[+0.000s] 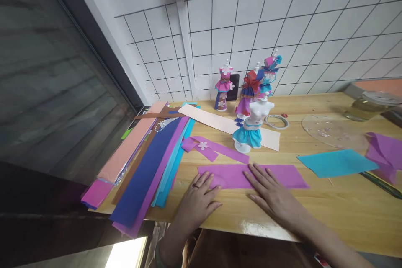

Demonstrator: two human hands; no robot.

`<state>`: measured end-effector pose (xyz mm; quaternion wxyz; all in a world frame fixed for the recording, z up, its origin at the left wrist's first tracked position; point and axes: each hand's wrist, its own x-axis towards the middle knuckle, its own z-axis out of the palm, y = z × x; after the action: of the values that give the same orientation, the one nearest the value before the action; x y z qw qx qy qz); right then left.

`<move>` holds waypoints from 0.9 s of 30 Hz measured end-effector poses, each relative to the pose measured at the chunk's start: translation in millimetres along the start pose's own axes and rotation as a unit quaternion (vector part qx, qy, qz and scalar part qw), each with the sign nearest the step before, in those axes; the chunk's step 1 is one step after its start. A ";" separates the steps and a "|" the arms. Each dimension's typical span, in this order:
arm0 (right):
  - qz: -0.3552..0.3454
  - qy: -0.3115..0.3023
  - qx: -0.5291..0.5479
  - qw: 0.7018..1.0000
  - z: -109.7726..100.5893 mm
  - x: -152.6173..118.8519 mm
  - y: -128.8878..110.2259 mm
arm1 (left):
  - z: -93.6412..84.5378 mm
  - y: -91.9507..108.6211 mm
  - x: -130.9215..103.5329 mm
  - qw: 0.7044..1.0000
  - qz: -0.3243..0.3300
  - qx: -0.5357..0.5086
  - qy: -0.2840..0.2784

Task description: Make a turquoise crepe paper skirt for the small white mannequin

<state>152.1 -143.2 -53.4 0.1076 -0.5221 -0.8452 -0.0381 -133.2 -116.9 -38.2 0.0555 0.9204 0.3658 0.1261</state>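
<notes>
A purple strip of crepe paper [230, 177] lies flat on the wooden table in front of me. My left hand [202, 194] rests open on its left end, a ring on one finger. Fingers spread, my right hand [266, 188] presses flat on the strip right of its middle. Just behind stands a small white mannequin [260, 111] wearing a blue paper skirt [248, 137]. Narrower purple strips [230, 153], with a pale flower [202, 145] on them, lie behind the left part of the sheet.
Stacked coloured paper strips [147, 163] fill the table's left side, partly over its front edge. Several dressed mannequins [223, 88] stand near the gridded wall. A tape roll [276, 122], clear disc [329, 132], blue sheet [337, 163], dark green tool [381, 184] and jar [364, 106] lie rightward.
</notes>
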 end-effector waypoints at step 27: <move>-0.031 0.031 -0.041 0.998 16.0 -2.5 4.4 | -46.8 -73.6 -32.7 0.889 -0.417 0.183 0.038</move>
<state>154.8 -140.6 -69.7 0.1114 -0.4978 -0.8551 -0.0925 -217.4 -85.6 -13.8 -0.0807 0.6712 0.7346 0.0570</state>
